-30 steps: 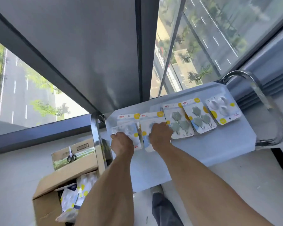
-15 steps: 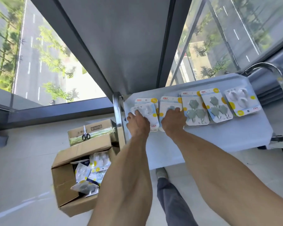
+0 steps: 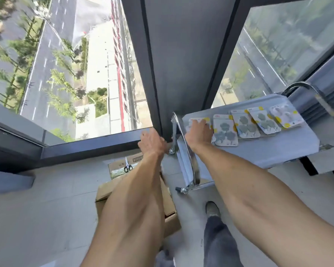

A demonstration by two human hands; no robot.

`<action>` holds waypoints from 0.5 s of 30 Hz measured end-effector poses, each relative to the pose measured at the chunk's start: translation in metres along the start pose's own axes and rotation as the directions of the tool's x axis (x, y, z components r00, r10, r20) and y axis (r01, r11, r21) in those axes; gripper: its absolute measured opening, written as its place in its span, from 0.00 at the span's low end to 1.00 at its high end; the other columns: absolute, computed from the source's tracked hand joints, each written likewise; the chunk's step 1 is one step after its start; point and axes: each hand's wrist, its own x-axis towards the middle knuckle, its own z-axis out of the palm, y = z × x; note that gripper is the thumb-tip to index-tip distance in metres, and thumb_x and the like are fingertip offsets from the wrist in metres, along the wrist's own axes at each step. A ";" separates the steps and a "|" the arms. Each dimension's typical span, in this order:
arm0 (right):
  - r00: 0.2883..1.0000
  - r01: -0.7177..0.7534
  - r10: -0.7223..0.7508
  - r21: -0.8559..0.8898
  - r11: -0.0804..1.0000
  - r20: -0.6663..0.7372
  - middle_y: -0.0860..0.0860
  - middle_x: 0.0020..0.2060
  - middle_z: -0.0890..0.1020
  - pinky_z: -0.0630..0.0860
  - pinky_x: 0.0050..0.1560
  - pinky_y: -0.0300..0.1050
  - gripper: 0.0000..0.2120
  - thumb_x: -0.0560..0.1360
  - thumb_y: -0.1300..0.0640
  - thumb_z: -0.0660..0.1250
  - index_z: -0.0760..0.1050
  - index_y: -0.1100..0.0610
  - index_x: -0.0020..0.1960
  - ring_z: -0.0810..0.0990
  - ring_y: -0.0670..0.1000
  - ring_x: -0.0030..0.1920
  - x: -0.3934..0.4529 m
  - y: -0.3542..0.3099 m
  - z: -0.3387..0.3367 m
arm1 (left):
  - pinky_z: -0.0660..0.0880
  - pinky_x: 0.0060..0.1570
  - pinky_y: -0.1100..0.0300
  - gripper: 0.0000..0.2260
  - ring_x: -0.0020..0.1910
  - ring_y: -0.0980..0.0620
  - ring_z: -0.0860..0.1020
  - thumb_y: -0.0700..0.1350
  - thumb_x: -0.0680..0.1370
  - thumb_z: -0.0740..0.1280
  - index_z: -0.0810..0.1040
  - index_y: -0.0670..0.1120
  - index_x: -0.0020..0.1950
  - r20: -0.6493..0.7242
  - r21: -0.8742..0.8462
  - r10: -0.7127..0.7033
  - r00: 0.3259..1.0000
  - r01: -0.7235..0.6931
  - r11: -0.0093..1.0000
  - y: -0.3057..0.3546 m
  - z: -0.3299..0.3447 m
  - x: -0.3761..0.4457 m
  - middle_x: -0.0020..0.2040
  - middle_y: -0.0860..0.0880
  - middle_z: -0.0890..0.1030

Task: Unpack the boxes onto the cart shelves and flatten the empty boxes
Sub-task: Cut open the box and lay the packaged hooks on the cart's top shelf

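While left hand free, right hand flat.

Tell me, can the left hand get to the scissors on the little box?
Probably yes. The left hand is off the cart, in the air, holding nothing. The scissors lie in the open on the small box just below it. Nothing covers them.
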 end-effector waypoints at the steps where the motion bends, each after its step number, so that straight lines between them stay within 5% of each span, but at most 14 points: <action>1: 1.000 0.005 -0.005 0.021 1.000 0.008 0.59 0.60 0.73 0.72 0.56 0.52 0.15 0.76 0.60 0.62 0.74 0.59 0.62 0.74 0.60 0.60 -0.013 -0.015 0.010 | 0.73 0.54 0.49 0.10 0.55 0.42 0.74 0.42 0.80 0.60 0.73 0.41 0.59 0.011 0.029 -0.034 0.999 0.034 0.999 -0.027 -0.001 -0.005 0.58 0.41 0.74; 8: 0.963 0.060 -0.061 0.010 0.998 0.263 0.58 0.58 0.77 0.74 0.51 0.48 0.15 0.76 0.58 0.62 0.75 0.58 0.61 0.77 0.59 0.58 -0.080 -0.085 0.169 | 0.74 0.57 0.48 0.16 0.62 0.40 0.75 0.44 0.78 0.64 0.75 0.40 0.65 0.180 0.118 -0.313 0.932 0.296 0.948 -0.199 0.073 -0.027 0.63 0.39 0.76; 15: 0.841 0.083 -0.033 -0.069 0.994 0.541 0.59 0.57 0.80 0.76 0.53 0.49 0.14 0.75 0.59 0.63 0.78 0.59 0.59 0.79 0.60 0.58 -0.112 -0.090 0.393 | 0.74 0.52 0.56 0.13 0.59 0.42 0.79 0.45 0.77 0.65 0.79 0.42 0.60 0.391 0.064 -0.583 0.712 0.611 0.789 -0.327 0.238 -0.035 0.60 0.41 0.80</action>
